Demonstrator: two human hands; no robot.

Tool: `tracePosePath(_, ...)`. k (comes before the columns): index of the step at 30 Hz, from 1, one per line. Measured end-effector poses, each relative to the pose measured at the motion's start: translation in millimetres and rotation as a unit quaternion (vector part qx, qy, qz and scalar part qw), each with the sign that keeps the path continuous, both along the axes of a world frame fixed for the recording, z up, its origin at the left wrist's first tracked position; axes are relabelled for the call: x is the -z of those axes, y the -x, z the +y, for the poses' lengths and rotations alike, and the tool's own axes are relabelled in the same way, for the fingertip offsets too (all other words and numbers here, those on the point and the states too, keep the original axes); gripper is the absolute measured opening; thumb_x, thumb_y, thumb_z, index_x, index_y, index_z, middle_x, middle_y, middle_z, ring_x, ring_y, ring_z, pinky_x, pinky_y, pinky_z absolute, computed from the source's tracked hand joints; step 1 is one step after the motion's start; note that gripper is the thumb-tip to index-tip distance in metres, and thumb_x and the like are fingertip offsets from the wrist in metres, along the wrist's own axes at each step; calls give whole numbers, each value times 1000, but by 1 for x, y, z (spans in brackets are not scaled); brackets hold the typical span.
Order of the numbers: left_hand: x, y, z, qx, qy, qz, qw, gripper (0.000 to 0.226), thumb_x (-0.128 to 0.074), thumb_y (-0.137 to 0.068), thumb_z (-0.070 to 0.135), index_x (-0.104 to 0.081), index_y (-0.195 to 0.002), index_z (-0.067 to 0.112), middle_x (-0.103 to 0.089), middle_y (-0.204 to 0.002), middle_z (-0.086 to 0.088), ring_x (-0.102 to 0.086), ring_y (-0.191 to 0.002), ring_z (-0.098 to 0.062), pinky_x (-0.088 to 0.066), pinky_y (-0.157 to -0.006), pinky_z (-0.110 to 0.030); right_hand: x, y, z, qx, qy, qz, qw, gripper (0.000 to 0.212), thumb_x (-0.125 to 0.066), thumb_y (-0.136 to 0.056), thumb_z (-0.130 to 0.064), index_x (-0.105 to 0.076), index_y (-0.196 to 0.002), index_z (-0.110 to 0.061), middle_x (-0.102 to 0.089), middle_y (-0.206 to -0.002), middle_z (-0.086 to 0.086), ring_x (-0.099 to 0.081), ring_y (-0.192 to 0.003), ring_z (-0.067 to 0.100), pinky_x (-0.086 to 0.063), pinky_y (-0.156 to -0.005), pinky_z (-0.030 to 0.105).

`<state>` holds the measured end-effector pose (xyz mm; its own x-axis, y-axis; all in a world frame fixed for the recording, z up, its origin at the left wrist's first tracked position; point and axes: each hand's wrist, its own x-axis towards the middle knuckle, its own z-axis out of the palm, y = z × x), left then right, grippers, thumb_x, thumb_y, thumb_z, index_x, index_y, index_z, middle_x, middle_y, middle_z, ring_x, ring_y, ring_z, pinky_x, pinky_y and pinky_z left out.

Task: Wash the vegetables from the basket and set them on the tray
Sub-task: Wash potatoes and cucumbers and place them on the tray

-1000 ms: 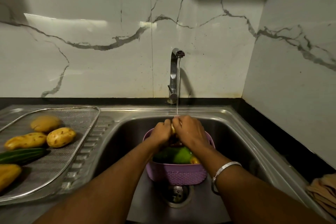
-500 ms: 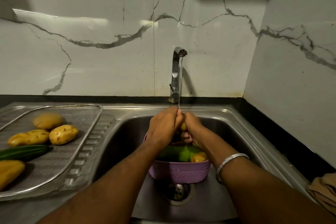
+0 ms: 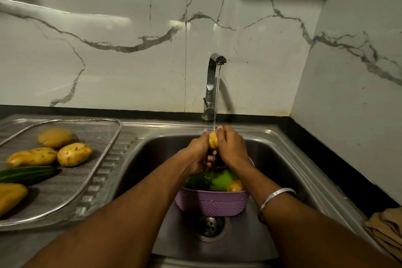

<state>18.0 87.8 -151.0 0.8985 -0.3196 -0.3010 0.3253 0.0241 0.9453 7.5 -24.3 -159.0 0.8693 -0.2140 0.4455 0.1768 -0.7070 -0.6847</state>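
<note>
Yellow and wet, a small potato [image 3: 213,139] sits pinched between both hands at the centre of the frame, right under the thin stream from the tap [image 3: 214,76]. The left hand [image 3: 196,152] curls round its left side and the right hand [image 3: 231,148] wraps its right side, so both are clamped on it above the purple basket [image 3: 212,203] standing in the steel sink [image 3: 282,159].

The main risk is a slip — a wet, smooth-skinned potato squeezed from two sides can shoot out. It would most likely drop back into the basket among the green vegetables [image 3: 217,179] and the other yellow piece [image 3: 234,186], which only costs a re-wash, but it could also bounce off the rim into the basin near the drain [image 3: 208,225].

The second risk lies in the carry to the mesh tray [image 3: 87,180] at the left of the frame. It already holds several potatoes [image 3: 74,154] and a dark green vegetable [image 3: 28,173], and a rounded potato set down carelessly could roll against them or off the low wire edge. Water landing on the hands may also splash onto the counter — a minor matter.
</note>
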Motion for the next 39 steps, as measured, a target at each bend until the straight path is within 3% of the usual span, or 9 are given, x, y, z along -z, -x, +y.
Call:
tracePosePath(4, 7, -6, 0, -98, -115, -186, 971, 60, -25, -103, 62, -61, -91, 16, -69, -87, -8, -67, -79, -20, -58, -79, -41, -1, -7, 7, -42, -118, 27, 992, 29, -35, -109, -38, -55, -97, -20, -59, -86, 4, -57, -78, 19, -41, -67, 31)
tracePosePath(7, 10, -3, 13, -174, -351, -335, 857, 76, -17, -94, 76, -65, -75, 20, -70, -72, 1, -67, -74, -17, -56, -81, -42, -4, 2, 7, -27, -118, 89, 989, 42, -33, -107, -47, -62, -91, -21, -63, -82, 5, -61, -78, 22, -49, -74, 35)
tracePosePath(12, -13, 19, 8, -231, -267, -542, 763, 61, -27, -105, 57, -59, -68, 22, -55, -55, 5, -54, -54, -6, -44, -58, -25, -27, 26, 7, 93, 14, -204, 975, 47, -34, -106, -39, -59, -72, -19, -56, -62, -5, -57, -59, 15, -41, -55, 28)
tracePosePath(17, 14, 21, 20, 43, -553, -399, 730, 45, -27, -109, 40, -61, -116, 10, -67, -100, -10, -65, -93, -26, -49, -83, -38, -7, 34, -4, 78, 130, 217, 964, 50, -34, -104, -45, -69, -108, -11, -70, -111, 14, -65, -100, 30, -49, -87, 38)
tracePosePath(22, -17, 32, 10, -204, -277, -420, 840, 59, -31, -107, 46, -61, -67, 14, -61, -63, 0, -58, -59, -14, -41, -55, -27, -35, 39, 7, 144, 81, -135, 977, 58, -27, -104, -45, -69, -82, -12, -69, -76, 8, -65, -72, 27, -51, -67, 38)
tracePosePath(26, 11, 34, 19, 7, -481, -312, 819, 41, -32, -108, 34, -60, -115, 5, -67, -108, -15, -65, -100, -29, -51, -83, -37, -11, 44, 5, 80, 162, 204, 962, 50, -31, -105, -40, -70, -107, -10, -71, -109, 12, -66, -101, 31, -50, -87, 37)
tracePosePath(31, -19, 39, 10, -240, -224, -432, 840, 58, -32, -108, 46, -55, -62, 18, -55, -57, 3, -51, -53, -11, -39, -52, -27, -42, 45, 13, 133, 64, -180, 973, 53, -31, -107, -40, -67, -79, -13, -68, -73, 10, -63, -67, 26, -51, -65, 39)
tracePosePath(35, 28, 19, 26, 25, -513, -284, 810, 49, -30, -108, 39, -64, -112, 5, -69, -105, -16, -64, -97, -30, -46, -83, -35, -6, 38, 7, 59, 139, 240, 959, 48, -33, -105, -39, -69, -109, -8, -70, -114, 14, -66, -102, 32, -48, -83, 37)
tracePosePath(39, -5, 29, 14, -171, -238, -371, 881, 61, -37, -105, 52, -70, -80, 7, -66, -68, -9, -62, -63, -21, -46, -61, -31, -31, 40, 7, 122, 65, -66, 988, 50, -32, -106, -40, -70, -95, -10, -72, -94, 15, -66, -87, 32, -52, -78, 41)
